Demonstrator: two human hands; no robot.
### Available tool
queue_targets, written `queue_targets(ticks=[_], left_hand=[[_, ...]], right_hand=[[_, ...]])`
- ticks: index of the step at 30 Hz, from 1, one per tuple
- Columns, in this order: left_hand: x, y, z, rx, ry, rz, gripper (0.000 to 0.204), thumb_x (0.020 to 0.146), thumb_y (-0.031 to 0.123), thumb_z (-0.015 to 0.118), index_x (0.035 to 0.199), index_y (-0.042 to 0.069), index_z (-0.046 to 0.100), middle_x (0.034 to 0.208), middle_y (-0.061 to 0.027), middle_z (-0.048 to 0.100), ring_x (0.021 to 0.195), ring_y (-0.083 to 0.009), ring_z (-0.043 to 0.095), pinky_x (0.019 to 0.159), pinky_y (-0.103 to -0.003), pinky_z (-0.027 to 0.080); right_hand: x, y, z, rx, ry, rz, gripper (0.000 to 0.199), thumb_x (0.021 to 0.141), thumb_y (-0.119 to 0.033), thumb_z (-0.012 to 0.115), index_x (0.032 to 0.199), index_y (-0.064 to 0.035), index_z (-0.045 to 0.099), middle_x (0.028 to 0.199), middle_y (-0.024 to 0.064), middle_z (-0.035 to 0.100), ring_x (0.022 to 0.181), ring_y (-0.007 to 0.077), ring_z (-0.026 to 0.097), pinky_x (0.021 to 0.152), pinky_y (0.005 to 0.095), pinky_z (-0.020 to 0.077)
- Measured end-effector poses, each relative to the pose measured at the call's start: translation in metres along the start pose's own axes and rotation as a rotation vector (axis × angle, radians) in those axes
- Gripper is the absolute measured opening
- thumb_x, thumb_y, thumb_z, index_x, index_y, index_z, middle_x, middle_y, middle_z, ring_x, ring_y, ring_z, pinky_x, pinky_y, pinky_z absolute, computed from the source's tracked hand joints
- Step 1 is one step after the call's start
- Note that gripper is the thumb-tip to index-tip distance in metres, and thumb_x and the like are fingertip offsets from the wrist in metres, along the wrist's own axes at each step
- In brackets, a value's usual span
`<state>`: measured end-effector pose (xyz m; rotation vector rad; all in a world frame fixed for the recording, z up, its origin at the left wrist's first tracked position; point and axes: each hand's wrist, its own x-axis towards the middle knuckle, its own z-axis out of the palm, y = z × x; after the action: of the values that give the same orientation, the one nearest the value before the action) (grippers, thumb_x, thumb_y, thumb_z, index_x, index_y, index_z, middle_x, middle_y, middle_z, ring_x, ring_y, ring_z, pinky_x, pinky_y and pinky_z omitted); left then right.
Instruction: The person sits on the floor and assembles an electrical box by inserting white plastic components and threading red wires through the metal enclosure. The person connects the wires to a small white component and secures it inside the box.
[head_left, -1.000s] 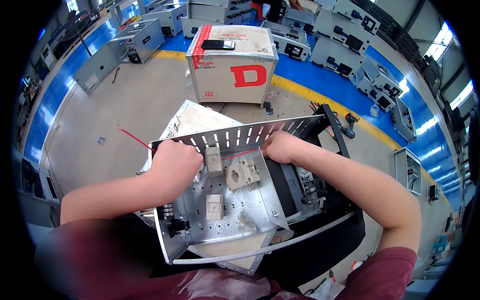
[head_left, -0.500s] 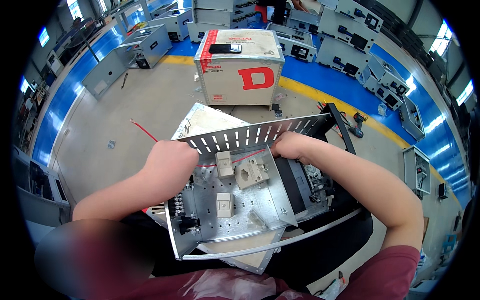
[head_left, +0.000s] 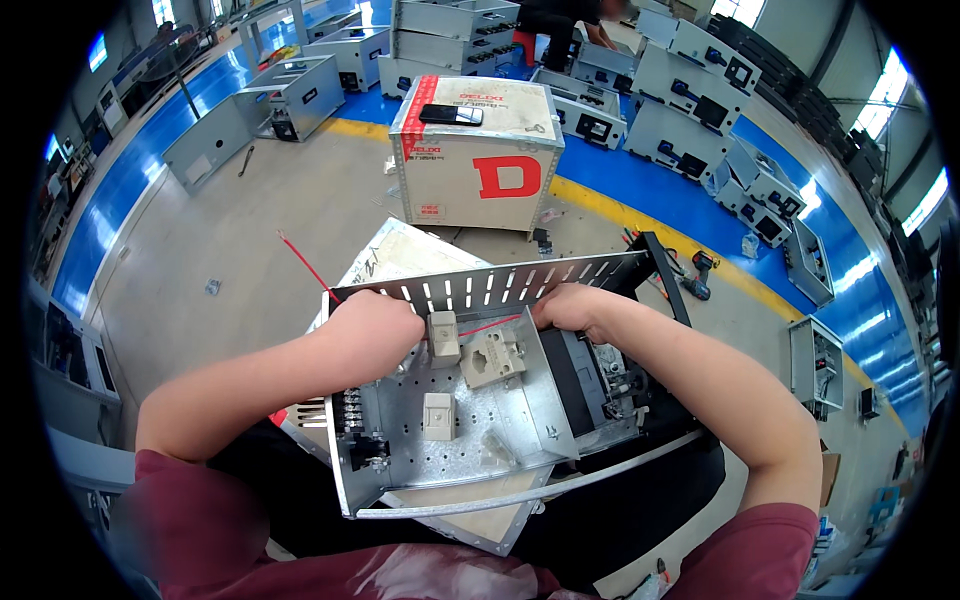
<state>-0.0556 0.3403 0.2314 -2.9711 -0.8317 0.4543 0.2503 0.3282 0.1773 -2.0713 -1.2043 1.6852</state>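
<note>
A slotted sheet-metal enclosure (head_left: 520, 420) lies open in front of me. My left hand (head_left: 375, 333) is closed round a red wire (head_left: 305, 263) at the slotted back wall; its loose end sticks up past that wall. Further along, the wire runs behind a small beige block to my right hand (head_left: 568, 306). That hand is curled over the top of the metal divider (head_left: 548, 390), closed on the wire, its fingertips mostly hidden. Between my hands are the upright beige block (head_left: 443, 338) and a beige square part with a hole (head_left: 493, 360). A second beige block (head_left: 438, 416) sits nearer me.
Under the enclosure is a pale board (head_left: 400, 250). Beyond stands a large carton (head_left: 470, 180) with a phone (head_left: 450, 115) on top. A cordless drill (head_left: 700, 275) lies on the floor at right. Stacked metal cabinets (head_left: 680, 110) and a seated person (head_left: 560, 25) are further back.
My left hand has slid right along the red wire, toward the upright beige block, leaving a shorter stretch between my hands. The right hand stays at the divider. The whole view has shifted slightly.
</note>
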Motion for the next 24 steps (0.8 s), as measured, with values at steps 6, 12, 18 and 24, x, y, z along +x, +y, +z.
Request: queue_targets(ticks=[6,12,18,24], left_hand=[[0.000,0.005,-0.012,0.034,-0.078,-0.032,0.009,0.077,0.002,0.069,0.080,0.004,0.078,0.080,-0.0145,0.075,0.079,-0.0316,0.076,0.069,-0.042,0.061],[0.001,0.003,-0.009,0.020,-0.043,-0.033,0.009,0.077,0.002,0.070,0.082,0.004,0.078,0.080,-0.0135,0.075,0.081,-0.0301,0.076,0.069,-0.041,0.060],[0.000,0.000,-0.011,-0.019,-0.070,-0.051,0.007,0.076,0.002,0.071,0.079,0.003,0.077,0.080,-0.0147,0.074,0.079,-0.0309,0.076,0.068,-0.041,0.060],[-0.002,-0.005,-0.014,-0.117,-0.029,-0.007,0.005,0.076,0.001,0.069,0.077,0.001,0.074,0.077,-0.0168,0.073,0.076,-0.0336,0.074,0.068,-0.043,0.059]], right_hand=[[0.006,0.001,-0.002,-0.052,-0.029,0.037,0.035,0.088,-0.018,0.083,0.109,0.0096,0.076,0.106,0.0177,0.077,0.086,0.0265,0.074,0.072,0.0410,0.0582],[0.017,0.006,-0.005,-0.077,-0.070,-0.010,0.038,0.083,-0.016,0.085,0.108,0.0114,0.075,0.103,0.0179,0.076,0.082,0.0267,0.074,0.070,0.0401,0.0586],[0.011,0.005,-0.002,-0.079,-0.068,-0.016,0.030,0.080,-0.017,0.082,0.091,0.0105,0.077,0.089,0.0168,0.075,0.075,0.0234,0.071,0.066,0.0394,0.0573],[-0.006,-0.008,-0.003,-0.288,-0.027,-0.060,0.029,0.078,-0.016,0.083,0.099,0.0040,0.082,0.097,0.0149,0.079,0.087,0.0243,0.073,0.082,0.0365,0.0575]])
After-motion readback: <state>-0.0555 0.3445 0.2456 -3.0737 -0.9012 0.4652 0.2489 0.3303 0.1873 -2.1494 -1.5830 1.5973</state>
